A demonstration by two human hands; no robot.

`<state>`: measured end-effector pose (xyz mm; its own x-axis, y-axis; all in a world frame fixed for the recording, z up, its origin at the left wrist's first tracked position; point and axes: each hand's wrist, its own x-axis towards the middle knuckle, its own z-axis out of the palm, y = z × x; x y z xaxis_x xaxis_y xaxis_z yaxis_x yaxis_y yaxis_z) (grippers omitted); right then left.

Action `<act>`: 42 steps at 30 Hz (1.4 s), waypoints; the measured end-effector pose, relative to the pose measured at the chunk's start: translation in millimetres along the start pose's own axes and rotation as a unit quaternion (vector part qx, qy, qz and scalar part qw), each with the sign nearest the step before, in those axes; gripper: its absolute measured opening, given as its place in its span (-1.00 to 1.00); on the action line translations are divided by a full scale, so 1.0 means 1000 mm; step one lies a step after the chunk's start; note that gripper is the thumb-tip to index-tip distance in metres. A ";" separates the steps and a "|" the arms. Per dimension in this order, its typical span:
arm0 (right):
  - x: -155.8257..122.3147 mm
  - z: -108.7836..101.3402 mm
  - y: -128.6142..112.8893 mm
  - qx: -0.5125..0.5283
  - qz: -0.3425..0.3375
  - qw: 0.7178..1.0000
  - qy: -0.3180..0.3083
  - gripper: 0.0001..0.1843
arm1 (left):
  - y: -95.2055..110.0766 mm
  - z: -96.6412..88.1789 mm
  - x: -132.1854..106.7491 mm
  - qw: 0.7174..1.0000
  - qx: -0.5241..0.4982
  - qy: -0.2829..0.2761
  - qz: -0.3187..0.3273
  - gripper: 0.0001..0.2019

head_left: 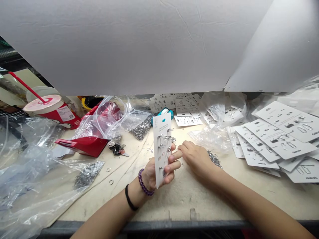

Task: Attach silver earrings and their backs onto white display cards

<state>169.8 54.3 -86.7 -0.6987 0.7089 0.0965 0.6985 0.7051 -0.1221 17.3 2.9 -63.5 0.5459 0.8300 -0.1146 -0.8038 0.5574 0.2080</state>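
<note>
My left hand [154, 174] is shut on a white display card [161, 149], which stands upright and carries several small metal rings and clips. A purple beaded bracelet [142, 182] and a black wristband [129, 198] circle that wrist. My right hand [195, 159] rests palm down on the cream work surface [189, 199], holding nothing, with its fingers reaching toward the card. A small heap of silver chain [214, 159] lies against the outer edge of this hand. Loose metal rings [111, 182] lie scattered on the surface to the left.
Printed white cards [281, 139] overlap in a stack at right, with more behind plastic bags [214, 113]. At left are a bag of silver pieces [87, 176], a red scoop [84, 142], keys [117, 149] and a red-and-white cup with straw [53, 111]. A white sheet [124, 43] hangs overhead.
</note>
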 end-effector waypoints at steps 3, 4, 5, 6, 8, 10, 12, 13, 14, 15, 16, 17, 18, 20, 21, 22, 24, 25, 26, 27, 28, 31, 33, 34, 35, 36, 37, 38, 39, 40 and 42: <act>-0.001 -0.002 0.003 0.015 0.018 1.000 0.015 -0.85 | 0.001 0.003 0.001 1.000 0.011 -0.001 0.005 -0.82; -0.001 -0.002 0.004 0.018 0.024 0.999 0.019 -0.83 | 0.001 0.004 0.001 1.000 0.010 0.003 0.016 -0.78; -0.001 -0.003 0.006 0.021 0.028 0.999 0.024 -0.81 | 0.001 0.005 0.001 1.000 0.004 0.007 0.029 -0.76; -0.001 -0.003 0.007 0.024 0.029 0.999 0.028 -0.80 | 0.002 0.006 0.001 0.999 -0.006 0.013 0.046 -0.76; 0.000 -0.003 0.009 0.032 0.023 0.999 0.028 -0.80 | 0.003 0.007 0.002 0.996 -0.035 0.027 0.082 -0.78; 0.000 -0.004 0.010 0.050 0.013 0.999 0.013 -0.80 | 0.004 0.005 0.003 0.992 -0.059 0.035 0.105 -0.78; 0.000 -0.004 0.010 0.075 0.012 0.997 -0.008 -0.78 | 0.005 0.002 0.004 0.991 -0.070 0.037 0.110 -0.77; 0.001 -0.003 0.010 0.090 0.015 0.996 -0.015 -0.77 | 0.004 0.001 0.004 0.991 -0.073 0.036 0.108 -0.75; 0.002 -0.002 0.011 0.105 0.022 0.994 -0.020 -0.77 | 0.004 0.000 0.004 0.991 -0.075 0.036 0.105 -0.74; 0.003 -0.001 0.011 0.119 0.028 0.992 -0.022 -0.77 | 0.004 -0.001 0.005 0.991 -0.076 0.034 0.102 -0.73; 0.004 0.000 0.012 0.132 0.034 0.990 -0.022 -0.77 | 0.004 -0.002 0.005 0.992 -0.076 0.033 0.099 -0.73; 0.006 0.002 0.013 0.144 0.038 0.989 -0.023 -0.78 | 0.004 -0.002 0.005 0.992 -0.076 0.032 0.098 -0.73; 0.008 0.002 0.014 0.154 0.043 0.987 -0.023 -0.80 | 0.003 -0.002 0.005 0.992 -0.076 0.031 0.096 -0.74; 0.011 0.002 0.014 0.168 0.052 0.984 -0.019 -0.83 | 0.003 -0.002 0.004 0.992 -0.075 0.029 0.093 -0.75; 0.012 0.000 0.013 0.174 0.059 0.983 -0.015 -0.84 | 0.003 -0.001 0.004 0.993 -0.071 0.028 0.092 -0.76; 0.012 -0.003 0.011 0.177 0.064 0.982 -0.009 -0.85 | 0.002 -0.001 0.004 0.993 -0.066 0.028 0.091 -0.77; 0.009 -0.011 0.003 0.229 0.076 0.970 0.029 -0.84 | 0.000 -0.002 0.004 0.994 -0.053 0.026 0.093 -0.79; 0.006 -0.015 -0.003 0.280 0.078 0.955 0.060 -0.84 | -0.001 -0.002 0.004 0.994 -0.044 0.023 0.094 -0.80; 0.002 -0.019 -0.010 0.368 0.081 0.920 0.106 -0.84 | -0.002 -0.003 0.004 0.995 -0.033 0.021 0.097 -0.80; -0.001 -0.023 -0.017 0.457 0.078 0.874 0.146 -0.85 | -0.004 -0.005 0.004 0.995 -0.021 0.021 0.098 -0.80; -0.005 -0.025 -0.024 0.523 0.069 0.831 0.174 -0.87 | -0.005 -0.006 0.004 0.995 -0.006 0.024 0.098 -0.79; -0.011 -0.025 -0.038 0.611 0.075 0.766 0.189 -0.90 | -0.009 -0.009 0.005 0.994 0.024 0.045 0.094 -0.75; -0.012 -0.023 -0.041 0.615 0.101 0.759 0.186 -0.88 | -0.011 -0.009 0.006 0.994 0.028 0.052 0.093 -0.73; -0.011 -0.022 -0.042 0.616 0.112 0.757 0.187 -0.88 | -0.012 -0.008 0.006 0.994 0.027 0.053 0.095 -0.73; -0.010 -0.021 -0.041 0.621 0.118 0.752 0.187 -0.87 | -0.013 -0.008 0.006 0.994 0.026 0.054 0.096 -0.72; -0.009 -0.021 -0.041 0.630 0.122 0.745 0.184 -0.86 | -0.013 -0.008 0.006 0.993 0.026 0.055 0.096 -0.72; -0.009 -0.021 -0.041 0.640 0.124 0.736 0.181 -0.86 | -0.014 -0.008 0.007 0.993 0.027 0.056 0.096 -0.71; -0.008 -0.021 -0.041 0.650 0.126 0.728 0.179 -0.85 | -0.014 -0.009 0.007 0.994 0.027 0.058 0.094 -0.70; -0.007 -0.022 -0.042 0.656 0.127 0.722 0.177 -0.85 | -0.014 -0.010 0.007 0.994 0.027 0.059 0.092 -0.70; -0.007 -0.022 -0.042 0.659 0.128 0.720 0.177 -0.86 | -0.015 -0.012 0.008 0.994 0.027 0.061 0.088 -0.70; -0.007 -0.021 -0.043 0.660 0.132 0.717 0.180 -0.86 | -0.015 -0.015 0.009 0.994 0.028 0.067 0.083 -0.70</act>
<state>147.8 19.2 -60.9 -0.3168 0.9411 0.1179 -0.1220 0.0829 -0.9891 30.3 2.1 -81.9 0.3681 0.9078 -0.2012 -0.8636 0.4140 0.2879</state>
